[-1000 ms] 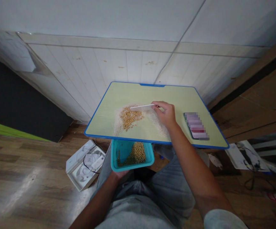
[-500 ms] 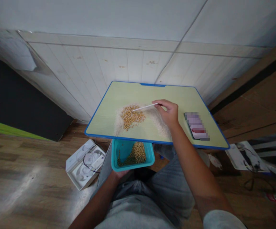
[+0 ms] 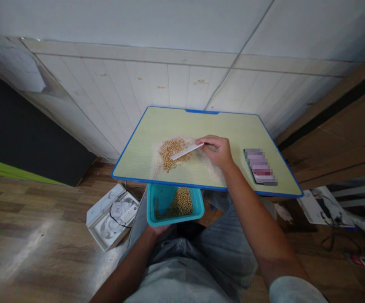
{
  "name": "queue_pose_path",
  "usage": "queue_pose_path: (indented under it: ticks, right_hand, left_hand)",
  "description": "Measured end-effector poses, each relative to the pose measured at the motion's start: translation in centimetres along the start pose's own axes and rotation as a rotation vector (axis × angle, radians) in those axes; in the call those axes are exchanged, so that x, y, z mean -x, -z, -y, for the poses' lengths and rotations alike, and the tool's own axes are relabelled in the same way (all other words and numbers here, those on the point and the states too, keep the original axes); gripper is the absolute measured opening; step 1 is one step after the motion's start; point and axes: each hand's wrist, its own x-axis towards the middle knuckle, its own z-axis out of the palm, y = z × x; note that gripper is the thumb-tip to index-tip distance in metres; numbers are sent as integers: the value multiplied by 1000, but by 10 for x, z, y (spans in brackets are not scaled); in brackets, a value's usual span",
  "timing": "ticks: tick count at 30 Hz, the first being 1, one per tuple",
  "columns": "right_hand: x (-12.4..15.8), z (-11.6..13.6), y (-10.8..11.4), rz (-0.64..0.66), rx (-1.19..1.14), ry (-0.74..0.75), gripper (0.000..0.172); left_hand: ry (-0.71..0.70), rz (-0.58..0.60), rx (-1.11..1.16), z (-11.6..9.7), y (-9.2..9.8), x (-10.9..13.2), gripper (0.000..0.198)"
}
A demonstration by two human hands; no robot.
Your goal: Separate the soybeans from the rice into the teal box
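Note:
My right hand (image 3: 217, 150) pinches a thin white card (image 3: 186, 151) whose free end lies across a pile of yellow beans (image 3: 171, 151). The beans sit in a spread of white rice (image 3: 156, 164) on a pale green table with a blue rim (image 3: 138, 156). Below the table's front edge, my left hand (image 3: 158, 229) holds up a teal plastic box (image 3: 174, 205) from underneath. The box has more yellow beans in it. Only the left hand's fingertips show under the box.
A phone (image 3: 260, 166) lies on the table to the right of my right hand. An open white box with a cable (image 3: 112, 216) sits on the wooden floor at the left. Papers and cables (image 3: 327, 210) lie on the floor at the right. A white panelled wall stands behind the table.
The card has dropped from the far edge of the bean pile onto its middle, tilting toward me. My right hand shifted slightly left. The teal box stays put.

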Motion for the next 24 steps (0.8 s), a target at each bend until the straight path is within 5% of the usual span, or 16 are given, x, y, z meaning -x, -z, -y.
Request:
queue_pose_path:
  ticks: [16,24]
  right_hand:
    - [-3,-3,3,-178,14,-24,17]
    - [-16,10,-17,-9,-10,54,36]
  left_hand:
    - [25,-67,50,-1,-14,3,49]
    - [54,-82,45,0,-10,4,49]
